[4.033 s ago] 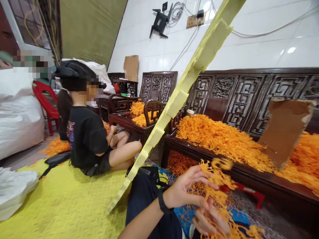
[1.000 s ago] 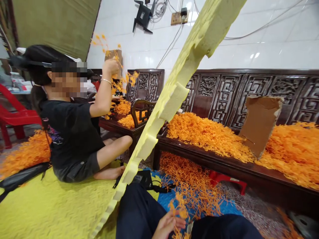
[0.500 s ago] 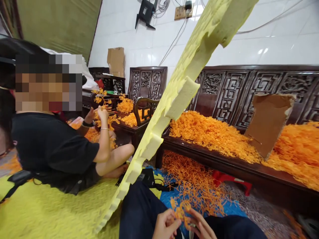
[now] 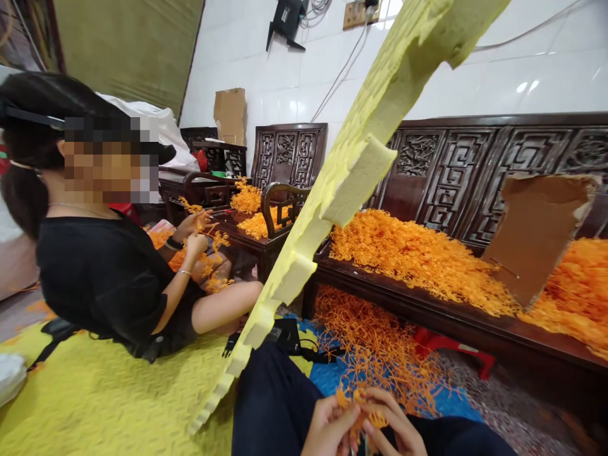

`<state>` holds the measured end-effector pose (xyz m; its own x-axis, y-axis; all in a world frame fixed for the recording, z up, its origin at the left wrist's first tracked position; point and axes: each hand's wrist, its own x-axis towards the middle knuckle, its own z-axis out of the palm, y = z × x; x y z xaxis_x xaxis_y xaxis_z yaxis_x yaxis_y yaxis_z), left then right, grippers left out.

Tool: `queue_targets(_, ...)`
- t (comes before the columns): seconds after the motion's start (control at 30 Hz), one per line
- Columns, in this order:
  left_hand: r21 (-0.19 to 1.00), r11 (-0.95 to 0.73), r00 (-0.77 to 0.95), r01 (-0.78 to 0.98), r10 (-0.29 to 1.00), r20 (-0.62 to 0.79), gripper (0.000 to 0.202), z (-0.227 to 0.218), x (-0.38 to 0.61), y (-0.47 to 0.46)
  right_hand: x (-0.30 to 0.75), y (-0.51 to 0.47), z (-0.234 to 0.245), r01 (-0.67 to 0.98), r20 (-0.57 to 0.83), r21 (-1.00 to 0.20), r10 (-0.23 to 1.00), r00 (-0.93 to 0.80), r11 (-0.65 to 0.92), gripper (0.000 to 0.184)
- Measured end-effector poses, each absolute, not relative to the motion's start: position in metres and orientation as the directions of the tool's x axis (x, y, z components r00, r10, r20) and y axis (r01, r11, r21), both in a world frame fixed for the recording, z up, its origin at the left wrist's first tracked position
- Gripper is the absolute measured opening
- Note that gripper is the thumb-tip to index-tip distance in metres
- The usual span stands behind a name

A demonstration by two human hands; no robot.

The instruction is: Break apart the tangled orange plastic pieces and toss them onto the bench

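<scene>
My left hand [image 4: 330,425] and my right hand [image 4: 396,425] meet low in the picture above my dark trouser legs [image 4: 273,405]. Both pinch a small clump of orange plastic strands [image 4: 363,413] between their fingers. Just beyond my hands a loose heap of the same orange strands [image 4: 375,345] lies on a blue mat [image 4: 332,375] on the floor. A yellow foam mat [image 4: 351,164] stands tilted at my left and crosses the picture diagonally.
A carved dark wooden bench [image 4: 456,316] holds a long pile of orange strands [image 4: 418,256] and a cardboard piece [image 4: 536,234]. A person in a black shirt [image 4: 104,278] sits at the left on a yellow mat [image 4: 95,399], handling orange strands. A wooden chair [image 4: 266,215] stands behind.
Four seconds ago my hands were raised with a large tangle of strands; now they are low over my lap, pinching a small clump. The seated person lowered a raised arm.
</scene>
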<state>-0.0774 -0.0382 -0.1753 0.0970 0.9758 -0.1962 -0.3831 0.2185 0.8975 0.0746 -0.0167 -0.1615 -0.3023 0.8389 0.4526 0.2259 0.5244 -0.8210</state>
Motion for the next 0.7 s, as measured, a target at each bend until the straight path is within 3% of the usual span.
queue_targets(0.2,0.906,0.044,-0.054,-0.421,0.996,-0.073,0.053,-0.101,-0.080,-0.049,0.049,-0.014,-0.100,0.046,0.469,-0.883,0.882,0.051,0.467,0.013)
queue_targets(0.4,0.887,-0.067,-0.096,-0.456,0.995,0.025,0.049,-0.059,-0.075,-0.046,0.031,-0.001,-0.042,-0.104,0.568,-0.807,0.812,0.135,0.581,0.005)
queue_targets(0.53,0.892,-0.105,-0.090,-0.440,0.993,0.073,0.046,-0.052,-0.069,-0.047,0.025,-0.001,-0.027,-0.237,0.461,-0.834,0.865,0.199,0.499,0.011)
queue_targets(0.7,0.914,-0.074,-0.038,-0.398,0.997,0.064,0.050,-0.052,-0.062,-0.050,0.035,0.002,-0.029,-0.438,0.220,-0.846,0.947,0.232,0.304,0.020)
